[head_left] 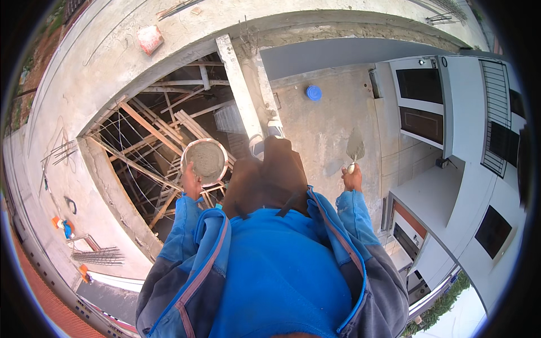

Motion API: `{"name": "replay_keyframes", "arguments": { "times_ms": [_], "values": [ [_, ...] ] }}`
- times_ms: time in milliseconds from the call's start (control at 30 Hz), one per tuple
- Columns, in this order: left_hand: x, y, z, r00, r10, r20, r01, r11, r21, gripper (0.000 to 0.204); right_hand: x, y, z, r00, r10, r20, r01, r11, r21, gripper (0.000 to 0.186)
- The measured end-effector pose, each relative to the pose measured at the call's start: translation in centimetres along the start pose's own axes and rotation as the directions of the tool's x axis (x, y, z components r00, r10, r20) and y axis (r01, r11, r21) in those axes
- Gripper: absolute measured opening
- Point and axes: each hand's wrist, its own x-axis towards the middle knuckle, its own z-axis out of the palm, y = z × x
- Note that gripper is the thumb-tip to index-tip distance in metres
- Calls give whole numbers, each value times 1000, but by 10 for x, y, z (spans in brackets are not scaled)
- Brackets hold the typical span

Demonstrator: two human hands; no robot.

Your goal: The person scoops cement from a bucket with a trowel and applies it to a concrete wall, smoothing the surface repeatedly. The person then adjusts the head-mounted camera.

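Note:
My left hand [191, 181] grips the near-left rim of a round pale bucket [226, 163]. Grey wet mortar [206, 160] fills it, its surface fairly smooth. The bucket hangs in front of my left side, over the opening. On the right, my right hand [353, 179] is closed round the light handle of a trowel [355, 144]. Its pointed blade aims away from me and carries a grey coating. The two hands are well apart, with the trowel away from the bucket.
My shoes [275, 128] stand on a narrow concrete beam [239, 84]. Left of it, an opening drops to wooden props and planks [147, 125]. Far below on the right lie a concrete floor [329, 121] and a round blue object [314, 93]. Rebar [98, 256] lies at left.

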Motion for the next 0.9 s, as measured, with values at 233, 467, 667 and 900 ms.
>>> {"name": "replay_keyframes", "arguments": {
  "times_ms": [233,467,667,900],
  "values": [
    [8,-16,18,999,30,16,-31,998,49,35,16,-25,-14,989,-137,60,148,952,-267,40],
    [17,-40,30,998,41,50,-44,998,55,33,8,-35,-10,974,-145,172,187,948,-260,37],
    [13,-65,62,996,61,64,-65,996,63,31,-29,55,-6,979,-90,183,132,963,-235,39],
    [-1,-99,84,987,87,134,-102,988,113,33,-36,186,19,971,84,224,-31,973,-230,51]
  ]
}}
